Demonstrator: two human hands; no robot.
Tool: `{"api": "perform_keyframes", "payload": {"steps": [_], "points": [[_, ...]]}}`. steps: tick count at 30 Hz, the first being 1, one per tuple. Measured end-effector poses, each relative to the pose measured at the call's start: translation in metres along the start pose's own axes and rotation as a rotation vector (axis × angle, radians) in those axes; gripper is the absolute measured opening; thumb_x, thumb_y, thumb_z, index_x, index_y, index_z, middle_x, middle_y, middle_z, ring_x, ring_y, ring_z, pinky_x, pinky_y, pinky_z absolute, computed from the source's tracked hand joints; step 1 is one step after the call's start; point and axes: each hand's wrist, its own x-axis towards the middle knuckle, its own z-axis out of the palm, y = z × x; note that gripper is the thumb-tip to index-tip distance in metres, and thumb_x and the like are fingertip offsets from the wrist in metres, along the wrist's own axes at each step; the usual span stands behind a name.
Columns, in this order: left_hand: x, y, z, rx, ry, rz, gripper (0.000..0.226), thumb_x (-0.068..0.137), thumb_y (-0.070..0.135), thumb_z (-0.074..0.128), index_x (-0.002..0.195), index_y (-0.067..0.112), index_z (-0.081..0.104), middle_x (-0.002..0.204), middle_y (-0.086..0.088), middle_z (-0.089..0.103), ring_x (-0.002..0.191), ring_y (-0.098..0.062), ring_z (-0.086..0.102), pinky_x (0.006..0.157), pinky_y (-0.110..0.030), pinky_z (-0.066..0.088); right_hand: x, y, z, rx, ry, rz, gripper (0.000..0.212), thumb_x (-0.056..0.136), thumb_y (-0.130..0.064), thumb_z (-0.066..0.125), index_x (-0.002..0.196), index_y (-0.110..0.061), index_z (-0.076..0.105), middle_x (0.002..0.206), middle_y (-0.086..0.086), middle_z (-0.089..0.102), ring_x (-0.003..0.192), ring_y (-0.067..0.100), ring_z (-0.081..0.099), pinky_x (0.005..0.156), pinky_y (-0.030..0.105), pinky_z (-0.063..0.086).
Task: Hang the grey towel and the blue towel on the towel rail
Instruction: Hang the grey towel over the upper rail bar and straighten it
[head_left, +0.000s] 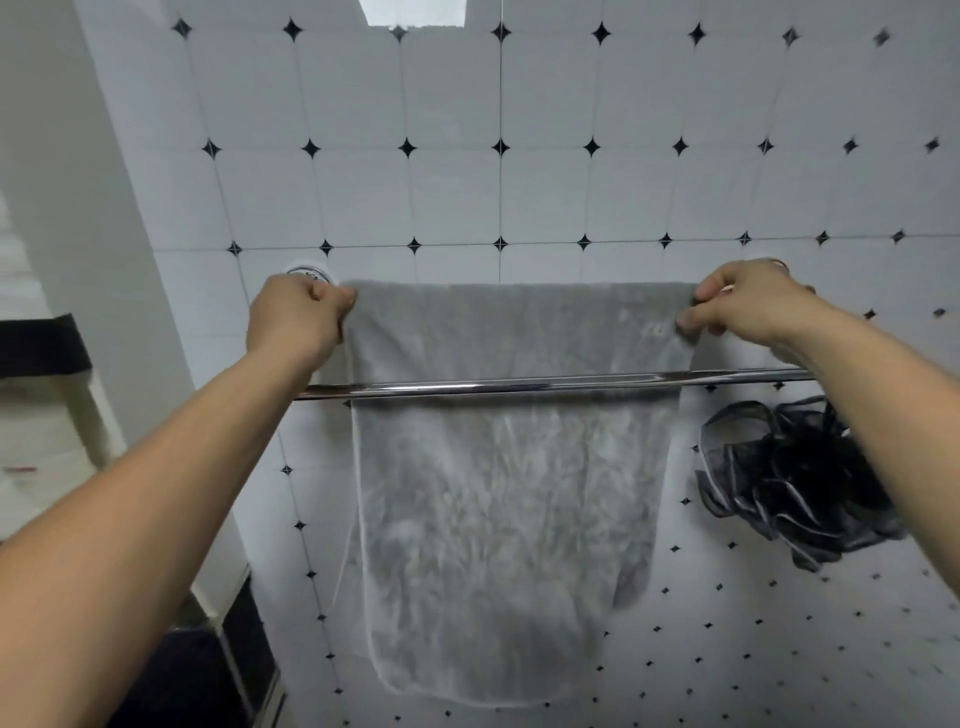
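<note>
Grey towel (498, 493) hangs mid-frame behind chrome rail (519, 387). Left hand (293, 317) grips upper-left corner, fingers curled; right hand (748, 306) pinches upper-right corner.

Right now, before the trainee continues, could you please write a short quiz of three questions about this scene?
1. True or false: the left hand and the right hand each grip a top corner of the grey towel.
2. What hangs to the right of the towel? A) a black mesh sponge B) a brush C) a bottle
3. Fill in: the chrome rail crosses ___ the towel (in front of / behind).

Key: 1 true; 2 A; 3 in front of.
</note>
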Motion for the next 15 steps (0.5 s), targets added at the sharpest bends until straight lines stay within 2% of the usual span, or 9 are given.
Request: {"api": "perform_keyframes", "payload": {"steps": [2, 5, 6, 7, 9, 10, 11, 13, 15], "points": [[0.007, 0.01, -0.004, -0.006, 0.042, 0.013, 0.037, 0.075, 0.043, 0.064, 0.061, 0.009, 0.06, 0.062, -0.007, 0.064, 0.066, -0.031, 0.065, 0.072, -0.04, 0.057, 0.001, -0.001, -0.003, -0.005, 0.061, 0.069, 0.012, 0.069, -0.005, 0.076, 0.07, -0.006, 0.063, 0.067, 0.013, 0.064, 0.059, 0.024, 0.053, 0.044, 0.02, 0.035], [0.019, 0.018, -0.003, -0.011, 0.069, 0.022, 0.027, 0.08, 0.037, 0.066, 0.065, 0.016, 0.059, 0.07, -0.004, 0.063, 0.085, -0.034, 0.069, 0.081, -0.044, 0.057, -0.006, -0.005, -0.004, -0.03, 0.001, 0.176, 0.016, 0.075, -0.022, 0.075, 0.075, -0.009, 0.065, 0.077, 0.007, 0.072, 0.067, 0.021, 0.061, 0.056, 0.026, 0.036], [0.018, 0.019, 0.0, -0.002, 0.064, 0.018, 0.019, 0.081, 0.036, 0.065, 0.074, 0.018, 0.062, 0.078, -0.005, 0.065, 0.088, -0.033, 0.068, 0.081, -0.042, 0.056, -0.009, -0.005, 0.0, -0.008, -0.025, 0.18, 0.017, 0.075, -0.022, 0.077, 0.076, -0.011, 0.065, 0.075, 0.004, 0.071, 0.066, 0.017, 0.061, 0.056, 0.027, 0.035], [0.016, 0.019, 0.004, -0.002, 0.046, 0.01, 0.02, 0.079, 0.035, 0.067, 0.089, 0.018, 0.064, 0.089, -0.005, 0.065, 0.091, -0.032, 0.067, 0.079, -0.038, 0.055, -0.01, -0.006, 0.004, 0.016, -0.032, 0.171, 0.016, 0.075, -0.02, 0.078, 0.076, -0.011, 0.065, 0.073, 0.003, 0.07, 0.063, 0.015, 0.061, 0.054, 0.026, 0.034], [0.007, 0.012, 0.008, 0.008, -0.04, 0.001, 0.052, 0.071, 0.031, 0.077, 0.117, 0.018, 0.055, 0.106, -0.005, 0.058, 0.091, -0.025, 0.06, 0.069, -0.029, 0.048, -0.012, -0.005, 0.011, 0.066, -0.008, 0.164, 0.017, 0.073, -0.012, 0.079, 0.07, -0.013, 0.062, 0.067, 0.004, 0.066, 0.057, 0.014, 0.058, 0.051, 0.025, 0.031], [0.002, 0.008, 0.009, 0.044, -0.082, 0.017, 0.064, 0.067, 0.025, 0.081, 0.123, 0.019, 0.051, 0.11, -0.004, 0.056, 0.092, -0.022, 0.057, 0.069, -0.027, 0.044, -0.013, -0.006, 0.012, 0.083, -0.002, 0.166, 0.018, 0.073, -0.012, 0.079, 0.068, -0.014, 0.062, 0.066, 0.003, 0.065, 0.056, 0.014, 0.057, 0.051, 0.025, 0.031], [-0.001, 0.002, 0.009, 0.09, -0.106, 0.033, 0.069, 0.065, 0.02, 0.083, 0.125, 0.018, 0.05, 0.111, -0.005, 0.055, 0.094, -0.023, 0.056, 0.072, -0.027, 0.043, -0.014, -0.006, 0.011, 0.093, 0.0, 0.168, 0.019, 0.073, -0.012, 0.08, 0.068, -0.016, 0.061, 0.065, 0.002, 0.065, 0.057, 0.013, 0.057, 0.052, 0.024, 0.032], [-0.001, -0.005, 0.005, 0.149, -0.077, 0.016, 0.063, 0.065, 0.014, 0.083, 0.12, 0.016, 0.054, 0.111, -0.008, 0.061, 0.099, -0.027, 0.06, 0.078, -0.031, 0.045, -0.016, -0.006, 0.012, 0.115, 0.012, 0.174, 0.025, 0.073, -0.01, 0.08, 0.07, -0.017, 0.056, 0.065, 0.001, 0.063, 0.059, 0.011, 0.059, 0.05, 0.024, 0.036], [0.002, -0.004, -0.002, 0.139, 0.023, -0.011, 0.055, 0.063, 0.015, 0.085, 0.112, 0.015, 0.059, 0.114, -0.011, 0.064, 0.101, -0.028, 0.062, 0.083, -0.034, 0.049, -0.018, -0.005, 0.013, 0.132, 0.049, 0.16, 0.036, 0.075, -0.001, 0.077, 0.067, -0.018, 0.046, 0.062, 0.004, 0.056, 0.055, 0.013, 0.055, 0.038, 0.014, 0.036]]}}
